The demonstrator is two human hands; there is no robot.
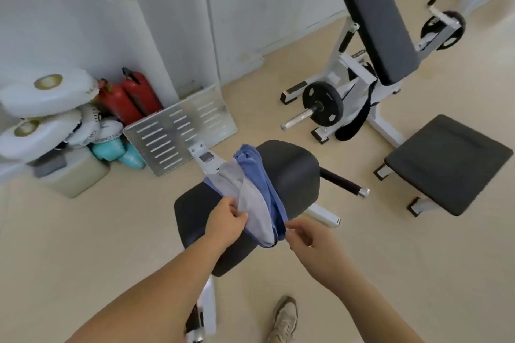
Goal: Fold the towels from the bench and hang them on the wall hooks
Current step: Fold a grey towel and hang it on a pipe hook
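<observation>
A: How do the person's hands sit at the bench [289,172]?

B: Both forearms reach forward over its near end. The left hand [226,221] pinches the near edge of the grey towel [250,198] between thumb and fingers. The right hand [309,239] has its fingertips curled together at the near corner of the blue towel [262,175]; whether they actually grip the cloth cannot be told.

A: And where are the towels?

B: Draped across the black bench pad, grey lying on blue, the bundle running from the hands toward the pad's far edge.

A: What surrounds the bench?

B: A shoe [284,320] on the floor just nearer than it. A handle bar [344,182] juts from its right side. Beyond on the left a slotted metal plate [181,128] leans, then two red fire extinguishers [131,97] and white rings [47,95] against the wall. Far right stands a weight machine [370,36] with a black plate [323,103].
</observation>
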